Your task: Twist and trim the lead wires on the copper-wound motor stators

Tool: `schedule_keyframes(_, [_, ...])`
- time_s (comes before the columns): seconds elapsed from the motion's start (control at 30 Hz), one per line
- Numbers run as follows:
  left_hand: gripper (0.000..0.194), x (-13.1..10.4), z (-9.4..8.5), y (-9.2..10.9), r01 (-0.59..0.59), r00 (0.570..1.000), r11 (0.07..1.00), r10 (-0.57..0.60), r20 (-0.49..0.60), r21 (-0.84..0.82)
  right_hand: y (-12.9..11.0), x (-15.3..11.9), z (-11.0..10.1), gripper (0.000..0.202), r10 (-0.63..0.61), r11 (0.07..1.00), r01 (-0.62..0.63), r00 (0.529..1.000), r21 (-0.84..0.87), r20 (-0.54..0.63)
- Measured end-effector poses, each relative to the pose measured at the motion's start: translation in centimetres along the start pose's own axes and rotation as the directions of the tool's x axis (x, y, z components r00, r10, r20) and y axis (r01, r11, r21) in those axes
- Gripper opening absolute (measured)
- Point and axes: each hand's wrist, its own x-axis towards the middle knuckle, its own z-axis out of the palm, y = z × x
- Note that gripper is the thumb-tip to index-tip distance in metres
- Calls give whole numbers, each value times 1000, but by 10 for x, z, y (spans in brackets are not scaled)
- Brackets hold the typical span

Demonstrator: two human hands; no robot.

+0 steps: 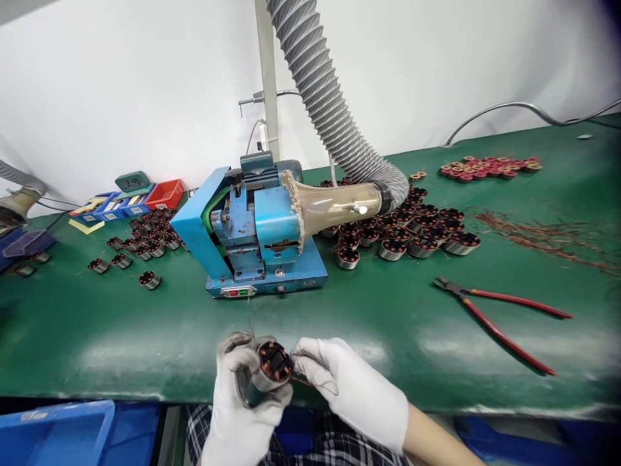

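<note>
A motor stator (274, 366), a metal ring with copper windings and a black top, is held near the front edge of the bench. My left hand (242, 388), in a white glove with greyish fingertips, is closed around its side. At the stator's right side, my gloved right hand (334, 375) pinches with thumb and fingers; thin copper wire seems to run from the stator into this pinch. A fine wire also sticks up above the left fingers. Just beyond the hands stands a blue motor-driven machine (272, 226) with red and green buttons.
Many stators (407, 233) crowd right of the machine, and more stators (150, 239) stand on its left. Red-handled cutters (499, 317) lie open at right, near loose copper wire clippings (543, 236). A grey hose (334, 97) hangs above. Small bins (165, 194) sit at back left.
</note>
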Motion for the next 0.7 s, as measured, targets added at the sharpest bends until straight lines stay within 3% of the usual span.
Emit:
schedule_keyframes(0.03, [39,-1,0,-5,-33,999,999,33,15,41,4,4,2,21,17,996,-26,993,80,114])
schedule_keyframes(0.1, [50,-1,1,-16,-110,984,983,87,154,149,13,14,5,22,62,992,-93,951,90,302])
schedule_keyframes(0.17, [44,1,4,-29,-145,959,968,86,271,206,21,24,9,22,109,994,-108,925,-21,365])
schedule_keyframes(0.33, [32,8,12,-46,-16,930,975,-68,362,223,23,39,8,15,80,951,16,951,-307,297])
schedule_keyframes(0.5, [35,9,11,-45,8,924,966,-107,367,260,29,41,-18,22,103,855,64,952,-514,289])
schedule_keyframes(0.63, [39,7,12,-51,-2,951,960,-84,297,280,56,28,-37,28,154,848,-54,977,-528,148])
schedule_keyframes(0.7, [50,2,10,-52,17,986,959,-64,157,284,66,18,-34,35,200,932,-161,976,-325,88])
